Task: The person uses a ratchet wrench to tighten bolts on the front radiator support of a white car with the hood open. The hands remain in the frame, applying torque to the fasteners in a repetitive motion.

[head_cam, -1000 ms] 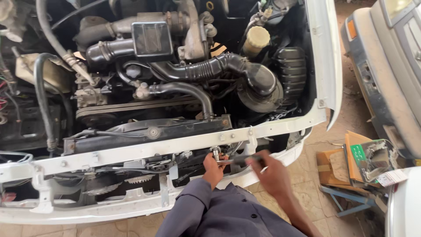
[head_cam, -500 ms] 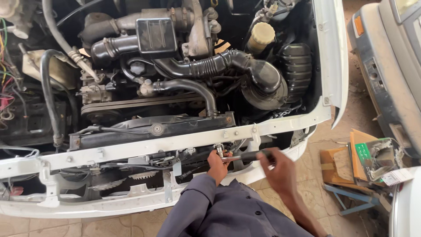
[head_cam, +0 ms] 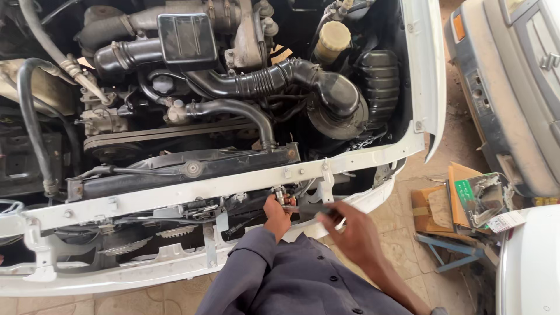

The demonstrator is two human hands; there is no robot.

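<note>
I look down into the open engine bay of a white car. My left hand (head_cam: 276, 213) is pressed on a small metal fitting (head_cam: 280, 194) just below the white front crossmember (head_cam: 233, 185). My right hand (head_cam: 356, 233) is closed round the dark handle of a hand tool (head_cam: 315, 211) whose shaft points left toward that fitting. A grey-blue sleeve (head_cam: 256, 262) covers my left arm. The tool's tip is partly hidden by my left hand.
Black air intake hoses (head_cam: 262, 81), a radiator fan (head_cam: 169, 232) and a yellow-capped reservoir (head_cam: 332, 36) fill the bay. At the right stand a detached grey bumper (head_cam: 496, 87), cardboard boxes (head_cam: 455, 198) with small parts and a blue metal frame (head_cam: 449, 248) on the tiled floor.
The view has shifted slightly toward the bay. My right hand has moved a little left with the tool; my left hand stays at the fitting.
</note>
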